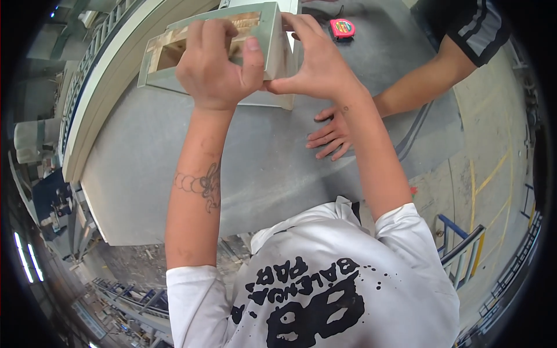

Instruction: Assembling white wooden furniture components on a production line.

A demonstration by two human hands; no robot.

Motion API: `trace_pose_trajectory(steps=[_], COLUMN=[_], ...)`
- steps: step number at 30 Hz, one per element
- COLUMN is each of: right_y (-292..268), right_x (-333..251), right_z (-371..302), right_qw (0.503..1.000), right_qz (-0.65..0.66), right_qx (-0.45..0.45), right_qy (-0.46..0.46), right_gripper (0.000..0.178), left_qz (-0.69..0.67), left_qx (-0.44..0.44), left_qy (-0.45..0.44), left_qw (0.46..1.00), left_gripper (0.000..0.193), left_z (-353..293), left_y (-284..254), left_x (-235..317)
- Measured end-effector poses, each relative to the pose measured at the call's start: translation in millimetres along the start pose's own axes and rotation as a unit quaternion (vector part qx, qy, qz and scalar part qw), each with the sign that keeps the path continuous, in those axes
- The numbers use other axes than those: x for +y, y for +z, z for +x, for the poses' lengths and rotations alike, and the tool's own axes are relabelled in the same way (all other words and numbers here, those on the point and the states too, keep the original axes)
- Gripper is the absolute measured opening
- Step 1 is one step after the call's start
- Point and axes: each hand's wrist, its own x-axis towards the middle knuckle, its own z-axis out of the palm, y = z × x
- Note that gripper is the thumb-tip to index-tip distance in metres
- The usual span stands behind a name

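Both hands, left (216, 65) and right (313, 61), grip a boxy grey-laminated wooden frame (264, 35).

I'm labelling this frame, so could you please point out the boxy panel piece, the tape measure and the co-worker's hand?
boxy panel piece (264, 35): head view, its pale side face.
tape measure (342, 27): head view, middle of its red case.
co-worker's hand (331, 136): head view, its fingers flat on the grey tabletop.

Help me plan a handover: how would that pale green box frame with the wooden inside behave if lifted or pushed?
The box frame looks stiff: flat panels meet at square corners under the left hand and right hand. Probably light for its size, being hollow. Its flat base on the grey tabletop suggests it would slide rather than roll.
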Motion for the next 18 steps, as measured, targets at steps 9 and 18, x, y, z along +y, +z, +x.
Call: trace_pose_trajectory(steps=[9, 18], right_y=[-2.5, 13.8], right_x=[-11.4, -26.0], right_z=[0.3, -16.9], right_qw=[0.999, 0.999], right_qz=[0.011, 0.001], right_qx=[-0.021, 0.017], right_qy=[0.040, 0.040], right_gripper=[0.112, 0.123], left_qz=[-0.002, -0.022], left_qx=[-0.117, -0.098], left_qy=[-0.016, -0.080], left_qw=[0.993, 0.992], left_gripper=[0.062, 0.070], left_z=[-38.1, -46.6], left_y=[-62.6, -62.7], left_x=[15.1, 8.3])
